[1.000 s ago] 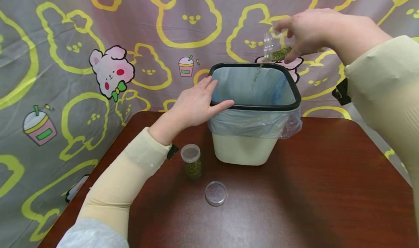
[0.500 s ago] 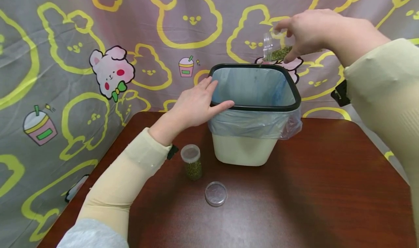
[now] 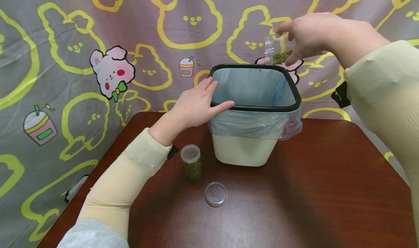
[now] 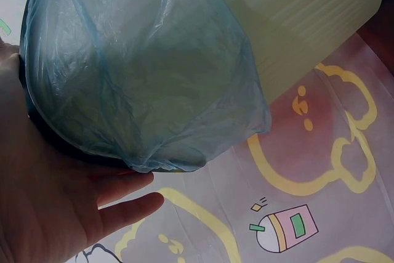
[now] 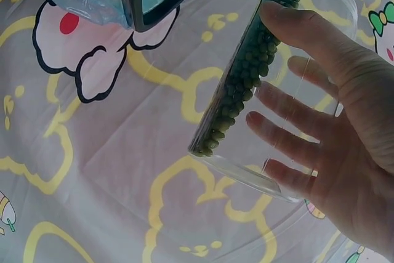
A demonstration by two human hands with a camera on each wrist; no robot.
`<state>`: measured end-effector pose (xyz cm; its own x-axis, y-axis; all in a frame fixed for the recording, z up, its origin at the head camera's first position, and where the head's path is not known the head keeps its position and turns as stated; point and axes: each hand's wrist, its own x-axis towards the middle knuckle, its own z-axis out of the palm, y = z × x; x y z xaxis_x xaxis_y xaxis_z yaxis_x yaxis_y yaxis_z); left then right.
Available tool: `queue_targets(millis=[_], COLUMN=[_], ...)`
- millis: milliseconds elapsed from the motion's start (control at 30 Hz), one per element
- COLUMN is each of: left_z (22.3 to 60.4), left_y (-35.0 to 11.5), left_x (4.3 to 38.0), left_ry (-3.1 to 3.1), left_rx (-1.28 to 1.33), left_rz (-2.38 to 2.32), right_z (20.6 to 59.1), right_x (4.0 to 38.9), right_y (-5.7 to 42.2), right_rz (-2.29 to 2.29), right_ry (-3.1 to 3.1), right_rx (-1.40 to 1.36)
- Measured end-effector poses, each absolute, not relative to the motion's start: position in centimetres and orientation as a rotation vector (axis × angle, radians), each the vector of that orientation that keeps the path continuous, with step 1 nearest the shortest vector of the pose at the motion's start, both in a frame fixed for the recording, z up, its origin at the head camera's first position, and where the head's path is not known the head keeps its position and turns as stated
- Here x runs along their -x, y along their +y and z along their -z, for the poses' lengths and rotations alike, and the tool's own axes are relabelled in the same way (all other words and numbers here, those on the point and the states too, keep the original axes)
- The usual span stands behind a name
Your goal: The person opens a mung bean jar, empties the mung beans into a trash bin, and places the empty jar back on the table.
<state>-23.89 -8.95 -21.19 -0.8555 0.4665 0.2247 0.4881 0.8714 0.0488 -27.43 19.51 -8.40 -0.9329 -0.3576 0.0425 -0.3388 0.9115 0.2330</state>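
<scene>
In the head view my right hand [image 3: 312, 35] holds a clear plastic jar [image 3: 270, 48] on its side above the back right rim of a bin. Small round green beans [image 5: 243, 81] lie along the jar's lower wall, with thumb and fingers around it in the right wrist view. My left hand [image 3: 196, 104], its fingers straight, rests against the left side of the bin's black rim [image 3: 255, 108]. A bluish plastic liner [image 4: 166, 84] hangs folded over that rim. In the left wrist view the fingertips extend past the liner's edge.
A second clear jar [image 3: 192, 164], lidded and partly filled with green beans, stands on the brown table [image 3: 327, 175] left of the bin. A round clear lid [image 3: 216, 194] lies in front of it. A patterned curtain [image 3: 137, 26] hangs behind.
A thin stream of beans was falling from the jar one second ago; none shows falling now. The right hand and jar have shifted slightly down. The left hand stays put.
</scene>
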Motion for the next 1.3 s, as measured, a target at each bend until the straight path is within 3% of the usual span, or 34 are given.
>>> queue_targets(millis=[1300], left_z=[21.07], left_y=[-8.84], left_x=[23.83], left_ry=[-2.837], left_rx=[0.729], left_rz=[0.139], right_z=[7.81], right_x=[27.54], right_y=[19.51], right_rz=[0.401], right_ry=[-2.981], right_rx=[-0.511])
